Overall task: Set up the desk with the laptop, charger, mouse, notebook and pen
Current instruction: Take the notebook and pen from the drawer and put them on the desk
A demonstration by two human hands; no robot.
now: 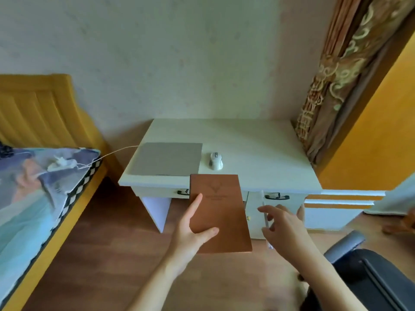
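White desk [258,140] against the wall at twelve o'clock, seen from above. On it, at ten o'clock, one closed grey laptop [167,158], with one thin charger cable [116,151] trailing off toward nine o'clock to a bed [33,187]. Just beside the laptop, at its three o'clock, one white mouse [216,160]. Nearer, at six o'clock, one brown notebook [219,213], off the desk, far edge over the front rim. Left hand [190,230] gripping its lower left corner, thumb on the cover, other fingers hidden beneath. Right hand [285,225] at four o'clock, fingers spread and loosely curved around one pale pen [265,217], blurred; cannot tell how firmly held. Two hands, five task items. Likely risks: notebook slipping from a one-corner grip, nudging the mouse on landing, pen dropping from a loose hold.
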